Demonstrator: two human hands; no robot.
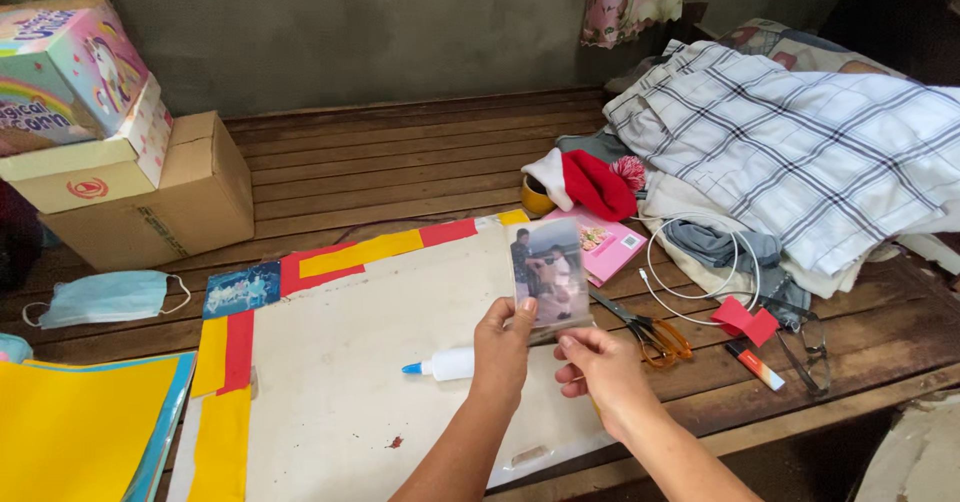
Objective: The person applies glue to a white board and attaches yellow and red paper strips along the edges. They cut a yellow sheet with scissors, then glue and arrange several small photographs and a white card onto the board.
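Wooden planks run under everything we see, a dim grey wall behind, and on them lies our big white board [400,362] with red and yellow paper strips along its top and left edges. We've got both hands up over it: the left hand [500,347] pinches the photo [548,274] at its lower left corner, the right hand [600,362] nips the bottom edge between thumb and fingers, both closed on it, the print upright and facing us. At nine o'clock from the left hand the glue bottle [445,364] lies flat on the board, blue tip pointing left; at three o'clock from the right hand the scissors [645,330] rest just off the board. We'd judge this the placing step: the photo looks picked up and checked, not yet stuck down, and laying it calls for glue on the back and a free spot on the board. Further out at two o'clock sit a pink card [615,247], a red hat [595,184], a white cable [690,282] and folded checked cloth [800,142]; a face mask [105,297] lies at nine. The photo's back is hidden, so glue there we can't tell.
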